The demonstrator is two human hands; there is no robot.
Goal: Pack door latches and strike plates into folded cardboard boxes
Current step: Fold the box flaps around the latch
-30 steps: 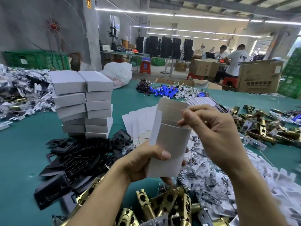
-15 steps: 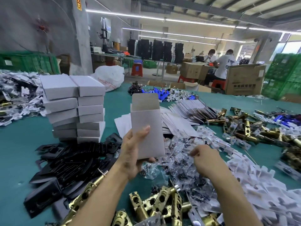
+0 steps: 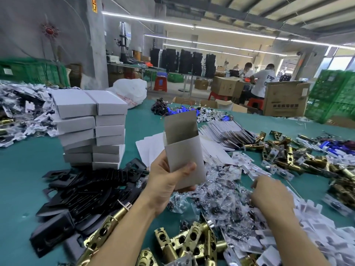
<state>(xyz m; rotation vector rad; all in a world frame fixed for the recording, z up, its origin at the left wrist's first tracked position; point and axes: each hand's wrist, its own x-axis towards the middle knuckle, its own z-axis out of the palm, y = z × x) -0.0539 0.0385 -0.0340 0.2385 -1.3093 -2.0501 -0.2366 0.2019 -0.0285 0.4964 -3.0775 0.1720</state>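
Nearest lies a heap of brass-coloured tubular metal door latches (image 3: pixel 192 244), loose on the green table covering (image 3: pixel 23 179). Just beyond them the left hand (image 3: pixel 165 185) grips a small white folded cardboard box (image 3: pixel 184 156), thumb across its front and fingers behind. It holds the box upright with the top flap raised and the mouth open, and nothing shows inside. To the right, the right hand (image 3: pixel 269 194) is down on a pile of small clear plastic bags of dark screws (image 3: pixel 217 196). Its fingertips are hidden, so whether it pinches a bag cannot be told. Left of the box lie flat black metal plates (image 3: pixel 82 192), likely the strike plates. Behind them stands a double stack of closed white boxes (image 3: pixel 92 127), apparently packed. Farther back, flat unfolded white box blanks (image 3: pixel 226 131) fan out. So many boxes seem done, this one looks unfilled, and plenty of parts remain.
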